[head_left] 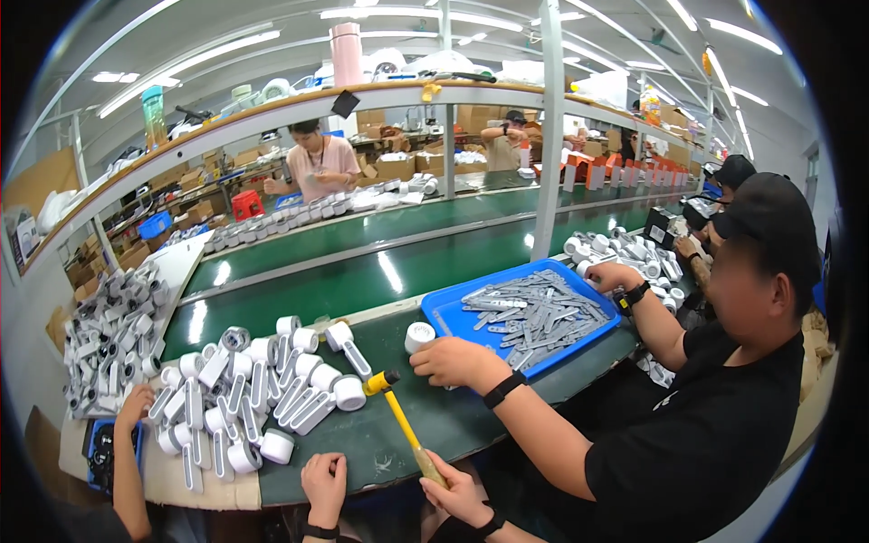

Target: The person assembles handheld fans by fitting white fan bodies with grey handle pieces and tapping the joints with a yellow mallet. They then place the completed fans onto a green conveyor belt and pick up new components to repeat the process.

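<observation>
My right hand, at the lower edge, is closed round the handle of a small mallet. The mallet has a yellow shaft and a yellow and black head, which is raised close to the heap of parts. My left hand is by the near table edge, its fingers curled in; whatever they hold, if anything, is hidden. Ahead and to the left lies a pile of white round-headed parts with grey-slotted handles. One white part sits beside the mallet head. Each of my wrists wears a dark band.
At right, a co-worker in black reaches over a blue tray of flat grey strips, one hand beside a white cylinder. Another person's hand is at left, near more white parts and a blue bin. A green conveyor runs behind.
</observation>
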`<state>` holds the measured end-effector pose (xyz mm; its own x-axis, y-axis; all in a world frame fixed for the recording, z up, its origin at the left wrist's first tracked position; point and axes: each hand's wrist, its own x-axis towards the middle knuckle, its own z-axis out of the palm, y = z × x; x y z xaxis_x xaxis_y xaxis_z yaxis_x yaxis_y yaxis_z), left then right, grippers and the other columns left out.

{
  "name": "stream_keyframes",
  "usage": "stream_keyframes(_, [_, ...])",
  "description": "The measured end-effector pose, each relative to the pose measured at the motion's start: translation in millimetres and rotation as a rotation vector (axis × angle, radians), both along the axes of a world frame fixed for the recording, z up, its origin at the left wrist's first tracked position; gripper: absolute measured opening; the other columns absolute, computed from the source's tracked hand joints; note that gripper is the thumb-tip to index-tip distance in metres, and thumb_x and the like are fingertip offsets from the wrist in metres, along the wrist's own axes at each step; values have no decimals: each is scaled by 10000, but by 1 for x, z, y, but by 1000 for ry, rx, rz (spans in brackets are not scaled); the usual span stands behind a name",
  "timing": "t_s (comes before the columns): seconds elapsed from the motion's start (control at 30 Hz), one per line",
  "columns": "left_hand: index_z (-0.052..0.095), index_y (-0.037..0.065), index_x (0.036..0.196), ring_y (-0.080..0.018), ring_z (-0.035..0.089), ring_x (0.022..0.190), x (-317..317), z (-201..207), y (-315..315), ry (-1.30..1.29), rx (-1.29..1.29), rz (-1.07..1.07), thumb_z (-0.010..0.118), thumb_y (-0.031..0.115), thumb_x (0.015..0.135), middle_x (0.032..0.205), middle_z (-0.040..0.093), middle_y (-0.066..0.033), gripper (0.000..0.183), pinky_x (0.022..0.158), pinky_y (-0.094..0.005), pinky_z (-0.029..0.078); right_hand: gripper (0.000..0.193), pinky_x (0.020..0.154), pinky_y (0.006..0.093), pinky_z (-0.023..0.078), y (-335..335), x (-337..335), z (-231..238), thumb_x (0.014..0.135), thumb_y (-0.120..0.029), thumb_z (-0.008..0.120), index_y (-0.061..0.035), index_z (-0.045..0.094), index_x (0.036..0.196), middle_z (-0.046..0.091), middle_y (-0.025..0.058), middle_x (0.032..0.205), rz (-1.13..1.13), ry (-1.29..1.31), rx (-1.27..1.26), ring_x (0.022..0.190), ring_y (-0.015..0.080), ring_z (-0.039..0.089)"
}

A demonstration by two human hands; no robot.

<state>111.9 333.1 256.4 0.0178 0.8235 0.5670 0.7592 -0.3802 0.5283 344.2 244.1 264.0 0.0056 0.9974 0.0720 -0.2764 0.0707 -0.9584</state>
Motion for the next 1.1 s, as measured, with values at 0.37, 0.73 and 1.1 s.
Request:
stream_keyframes(0.37, [641, 64, 1128, -401, 495, 1165, 137, 39, 32, 189, -67, -468, 732, 214, 795, 1288, 506, -197, 376, 927, -456, 495, 591, 507, 214, 438, -74, 42, 17, 891, 74, 598, 45, 400, 1447, 607, 45, 755, -164, -292, 228, 559, 80, 541])
stream_keyframes(0.73, [564, 105, 999, -465, 484, 1090, 204, 16, 76, 194, -209, -292, 736, 193, 769, 1462, 359, -253, 301, 898, -508, 490, 579, 484, 201, 396, -92, 60, -1, 919, 30, 602, -4, 409, 1464, 571, 4, 758, -359, -212, 90, 544, 53, 487])
stream_keyframes(1.1, [486, 52, 1317, -404, 617, 923, 49, 14, 4, -379, -263, -292, 689, 78, 843, 952, 649, -187, 516, 808, -473, 489, 611, 478, 194, 413, -69, 61, 16, 889, 21, 636, -23, 426, 1461, 569, -12, 724, -54, -567, -38, 530, 41, 498])
